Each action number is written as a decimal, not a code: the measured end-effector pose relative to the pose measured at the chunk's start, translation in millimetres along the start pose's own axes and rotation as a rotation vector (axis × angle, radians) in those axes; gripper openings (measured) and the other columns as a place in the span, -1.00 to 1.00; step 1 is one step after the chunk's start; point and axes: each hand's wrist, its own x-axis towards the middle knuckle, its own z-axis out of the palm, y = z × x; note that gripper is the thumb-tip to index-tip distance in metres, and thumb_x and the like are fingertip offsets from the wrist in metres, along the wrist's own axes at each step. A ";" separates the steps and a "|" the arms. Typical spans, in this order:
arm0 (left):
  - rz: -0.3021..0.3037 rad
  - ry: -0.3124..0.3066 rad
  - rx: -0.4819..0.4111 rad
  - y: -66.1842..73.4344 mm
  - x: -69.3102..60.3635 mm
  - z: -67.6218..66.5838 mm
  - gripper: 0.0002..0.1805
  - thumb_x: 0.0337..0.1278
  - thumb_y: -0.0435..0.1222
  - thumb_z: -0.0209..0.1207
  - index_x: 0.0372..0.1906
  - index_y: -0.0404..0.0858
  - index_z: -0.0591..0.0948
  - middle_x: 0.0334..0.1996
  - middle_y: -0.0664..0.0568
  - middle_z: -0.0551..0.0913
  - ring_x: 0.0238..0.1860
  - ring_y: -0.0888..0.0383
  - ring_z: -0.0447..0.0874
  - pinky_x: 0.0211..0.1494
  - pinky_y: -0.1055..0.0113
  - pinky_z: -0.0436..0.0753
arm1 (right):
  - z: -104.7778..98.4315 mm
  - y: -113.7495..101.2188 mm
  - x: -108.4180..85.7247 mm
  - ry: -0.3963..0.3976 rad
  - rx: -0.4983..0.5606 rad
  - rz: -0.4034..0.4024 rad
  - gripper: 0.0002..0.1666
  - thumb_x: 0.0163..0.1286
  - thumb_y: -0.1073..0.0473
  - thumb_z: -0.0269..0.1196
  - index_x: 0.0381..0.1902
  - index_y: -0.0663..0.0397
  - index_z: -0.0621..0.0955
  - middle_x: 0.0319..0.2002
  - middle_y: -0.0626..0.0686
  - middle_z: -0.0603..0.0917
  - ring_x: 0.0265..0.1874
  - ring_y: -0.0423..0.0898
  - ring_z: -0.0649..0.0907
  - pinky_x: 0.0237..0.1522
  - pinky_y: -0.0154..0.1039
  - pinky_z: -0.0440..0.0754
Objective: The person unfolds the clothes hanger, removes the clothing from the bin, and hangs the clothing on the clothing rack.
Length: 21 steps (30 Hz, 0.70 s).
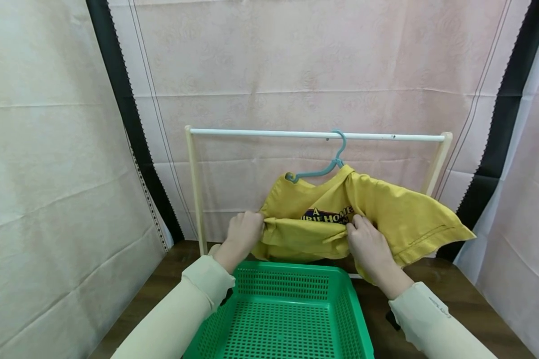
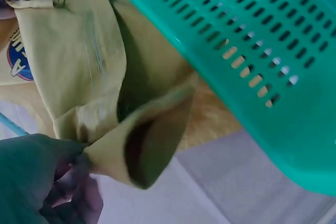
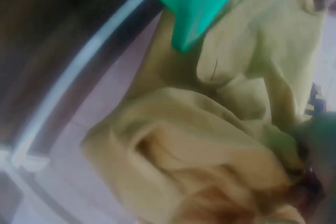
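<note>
A yellow T-shirt (image 1: 296, 242) with a dark printed logo hangs from a light-blue hanger (image 1: 316, 173), whose hook is over the white rail (image 1: 260, 132). One hanger end shows at the neckline; the rest is inside the shirt. My left hand (image 1: 244, 234) pinches the shirt's left edge, by a sleeve opening in the left wrist view. My right hand (image 1: 372, 247) grips the front cloth below the logo, its fingertips partly hidden in the folds. Between the two hands the cloth is folded up over the lower part of the print. The right sleeve (image 1: 431, 219) spreads out sideways.
A green perforated basket (image 1: 296, 271) stands in front of the rack on a dark wooden table (image 1: 426, 279). White posts (image 1: 195, 194) hold up the rail at both ends. Pale cloth panels (image 1: 296, 60) with black edging enclose the space at the back and sides.
</note>
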 end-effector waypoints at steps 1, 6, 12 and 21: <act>-0.002 -0.011 -0.024 1.5 0.3 -0.4 -0.59 0.44 -0.31 0.12 -0.64 -0.16 0.53 -0.68 -0.02 0.50 -0.70 0.09 0.46 -0.67 0.20 0.49 | 0.7 -0.8 0.2 -0.024 -0.003 0.022 -0.91 0.22 0.54 0.22 -0.45 0.35 0.58 -0.42 0.20 0.45 -0.42 0.13 0.52 -0.55 -0.08 0.62; 0.032 -0.197 -0.036 8.3 -5.8 1.5 -0.62 0.39 -0.22 0.17 -0.63 -0.10 0.50 -0.67 0.04 0.50 -0.63 0.08 0.52 -0.54 0.14 0.57 | 1.1 -9.1 -6.6 -0.217 0.025 0.083 -0.88 0.17 0.54 0.27 -0.34 0.34 0.60 -0.39 0.21 0.50 -0.43 0.14 0.54 -0.46 -0.02 0.64; 0.056 -0.305 -0.013 8.8 -16.0 2.7 -0.69 0.33 -0.15 0.24 -0.55 -0.08 0.51 -0.65 0.07 0.49 -0.60 0.10 0.51 -0.46 0.12 0.58 | -0.6 -16.3 -14.1 -0.281 0.089 0.012 -0.86 0.10 0.48 0.34 -0.35 0.31 0.62 -0.44 0.15 0.52 -0.48 0.09 0.57 -0.43 -0.06 0.61; 0.044 -0.336 0.001 -0.5 -35.9 3.2 -0.72 0.28 0.01 0.30 -0.41 -0.07 0.62 -0.61 0.08 0.51 -0.58 0.11 0.54 -0.49 0.14 0.59 | -0.4 -26.3 -20.9 -0.337 0.130 -0.053 -0.72 0.14 0.27 0.48 -0.23 0.29 0.66 -0.40 0.08 0.58 -0.40 0.04 0.61 -0.35 -0.08 0.65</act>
